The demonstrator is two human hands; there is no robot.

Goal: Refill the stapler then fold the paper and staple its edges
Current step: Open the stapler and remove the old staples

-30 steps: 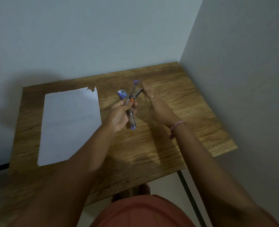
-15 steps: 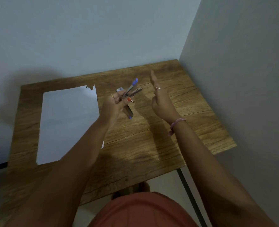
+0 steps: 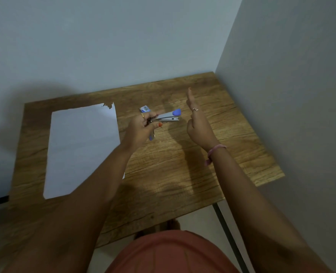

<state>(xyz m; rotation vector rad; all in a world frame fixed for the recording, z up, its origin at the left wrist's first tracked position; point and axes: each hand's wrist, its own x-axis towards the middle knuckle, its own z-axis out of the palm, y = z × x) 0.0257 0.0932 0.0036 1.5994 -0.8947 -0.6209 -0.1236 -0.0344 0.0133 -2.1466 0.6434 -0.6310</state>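
1. Stapler, a small blue-and-silver metal one, is the piece in play; first, though, at the far left of the brown wood-grain counter lies the white sheet of paper, flat and unfolded, with a ragged far-right corner.
2. Next rightward, the left hand holds the stapler above the counter's middle. Its fingers are curled and pinching the stapler's rear end, thumb beneath.
3. Just beyond that hand, on the counter, sits a small blue-and-white staple box.
4. The stapler's long axis runs roughly left to right, its blue-capped nose pointing toward the other hand. A second silver-and-blue part hangs down under the left hand; it looks like the stapler's swung-open base, though I cannot tell for certain.
5. Furthest right, the right hand is raised edge-on, fingers straight and relaxed, holding nothing, near the stapler's nose but apart from it.
6. Judging by this, refilling is the step in hand; the right hand is the nearer one to meet the nose, approaching leftward along the stapler's axis.
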